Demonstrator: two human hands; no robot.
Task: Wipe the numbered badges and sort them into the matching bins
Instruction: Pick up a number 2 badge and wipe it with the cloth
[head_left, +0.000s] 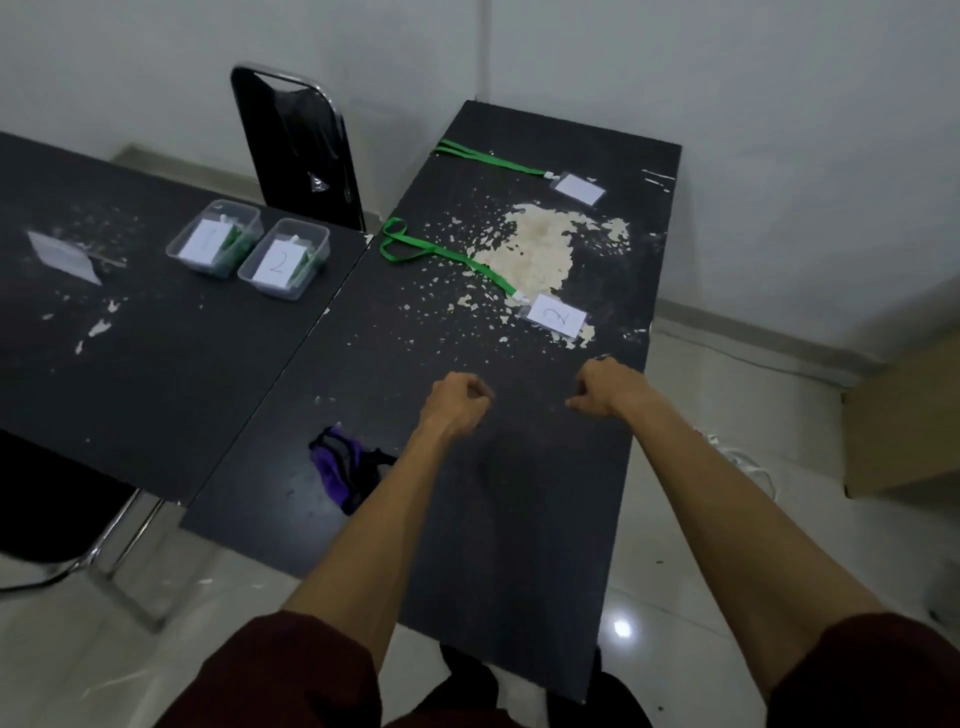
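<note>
Badges outstanding: badge marked 2 (557, 316) and far badge (577, 188) lie on the right tabletop (519, 519) beyond left hand (457, 400) and right hand (597, 387), fingers curled, holding nothing; bin 1 (228, 205) and bin 2 (304, 224) appear to hold others.

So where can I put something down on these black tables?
Bare: the right black table, between the crumpled purple cloth and its right edge; also the left black table in front of the two clear plastic bins. Crowded: around both green-lanyard badges.

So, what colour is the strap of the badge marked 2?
Green. The strap of the badge marked 2 shows best in the head view.
</note>
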